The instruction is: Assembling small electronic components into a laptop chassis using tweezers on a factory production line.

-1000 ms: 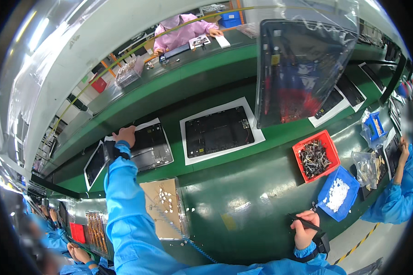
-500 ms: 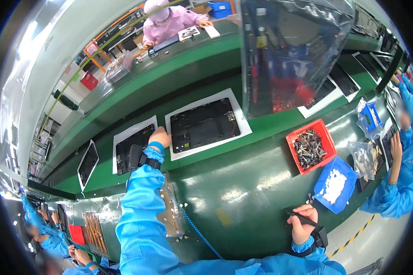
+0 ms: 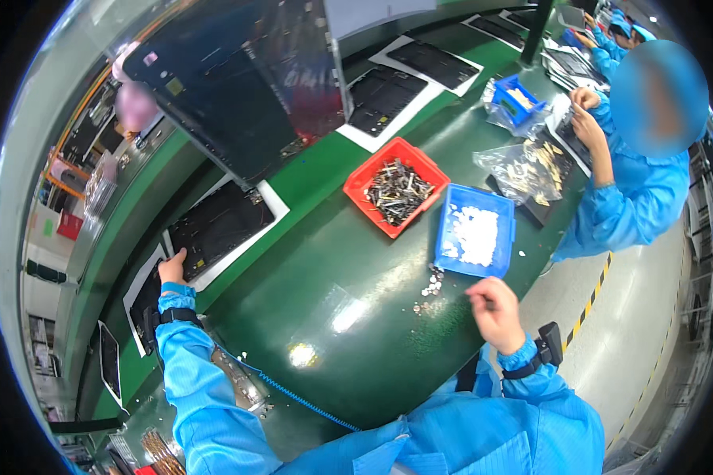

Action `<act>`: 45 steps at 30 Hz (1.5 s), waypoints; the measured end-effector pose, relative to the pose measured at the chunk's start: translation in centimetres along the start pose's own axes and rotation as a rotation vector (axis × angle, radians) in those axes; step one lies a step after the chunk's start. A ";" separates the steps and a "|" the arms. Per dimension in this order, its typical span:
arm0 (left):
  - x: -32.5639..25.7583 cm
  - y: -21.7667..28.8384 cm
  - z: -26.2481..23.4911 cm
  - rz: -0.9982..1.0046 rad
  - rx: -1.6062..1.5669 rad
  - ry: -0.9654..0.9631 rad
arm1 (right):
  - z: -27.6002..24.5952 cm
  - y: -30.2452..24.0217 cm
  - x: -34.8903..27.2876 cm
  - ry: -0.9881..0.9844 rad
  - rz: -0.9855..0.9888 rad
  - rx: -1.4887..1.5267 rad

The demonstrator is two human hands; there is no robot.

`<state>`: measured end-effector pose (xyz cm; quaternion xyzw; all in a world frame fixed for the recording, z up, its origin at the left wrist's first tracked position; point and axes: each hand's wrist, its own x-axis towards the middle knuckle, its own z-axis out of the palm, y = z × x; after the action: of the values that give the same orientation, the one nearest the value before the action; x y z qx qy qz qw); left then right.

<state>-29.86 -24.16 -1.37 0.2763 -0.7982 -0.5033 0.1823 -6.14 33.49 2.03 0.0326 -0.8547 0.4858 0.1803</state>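
"So, what is on the far left?"

"A thin black panel [image 3: 109,364] on white paper. Next is a second dark panel [image 3: 145,297], partly behind the arm."

"And the left hand [image 3: 172,271]?"

"It is by the left edge of the big black panel [image 3: 220,226], with its fingers bent. I can't tell if it has hold of it."

"Where is that big panel?"

"On white paper, on the green ledge [image 3: 317,170]. A clear bag [image 3: 313,71] with a dark sheet inside hangs in front of part of it."

"What's in the middle?"

"A curly blue cord [image 3: 301,399], a red box [image 3: 370,207] of metal bits, and right beside that, a blue box [image 3: 506,237] of white bits."

"And the right hand [image 3: 497,314]?"

"Near the blue box, fingers curled in. I can't tell if they pinch anything."

"Who's on the right?"

"A person in blue [image 3: 622,207], with hands over another panel [image 3: 569,138]."
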 end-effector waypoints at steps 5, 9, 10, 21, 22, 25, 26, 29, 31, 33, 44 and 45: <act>-3.4 8.0 -4.3 0.157 -0.108 0.041 | 2.6 0.4 1.2 -0.167 -0.134 -0.180; -10.1 16.6 -7.4 0.614 0.235 -0.069 | 3.4 0.8 1.3 -0.216 -0.239 -0.289; -12.6 18.7 -8.1 0.684 0.263 -0.107 | 3.5 1.2 1.3 -0.208 -0.263 -0.312; -34.7 31.1 -16.7 1.032 0.860 -0.708 | 4.4 0.9 1.5 -0.365 -0.383 -0.386; -35.2 31.2 -15.9 1.032 0.869 -0.875 | 4.2 0.7 1.4 -0.372 -0.398 -0.380; -35.0 28.9 -10.5 1.066 0.882 -1.314 | 3.4 0.3 1.3 -0.354 -0.327 -0.243; -35.0 27.1 -8.4 1.076 0.902 -1.371 | 3.0 0.3 1.3 -0.344 -0.300 -0.141; -35.5 21.3 -2.1 1.078 1.010 -1.488 | 2.2 -0.5 1.2 -0.330 -0.266 0.054; -36.7 17.7 1.8 1.120 1.263 -1.347 | 1.3 -1.4 1.3 -0.322 -0.257 0.140; -37.4 15.9 5.1 1.202 1.345 -1.285 | 0.2 -2.5 1.2 -0.382 -0.131 0.248; -42.2 15.9 8.0 -0.158 -0.308 -1.100 | -0.9 -4.4 2.7 -0.610 -0.114 0.470; -42.4 15.9 8.0 -0.146 -0.277 -1.085 | -0.8 -4.3 2.9 -0.621 -0.113 0.466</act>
<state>-5.39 13.31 9.02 0.0058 -0.6828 -0.6846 -0.2550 -7.59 32.22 6.93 0.2653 -0.7322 0.6231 -0.0726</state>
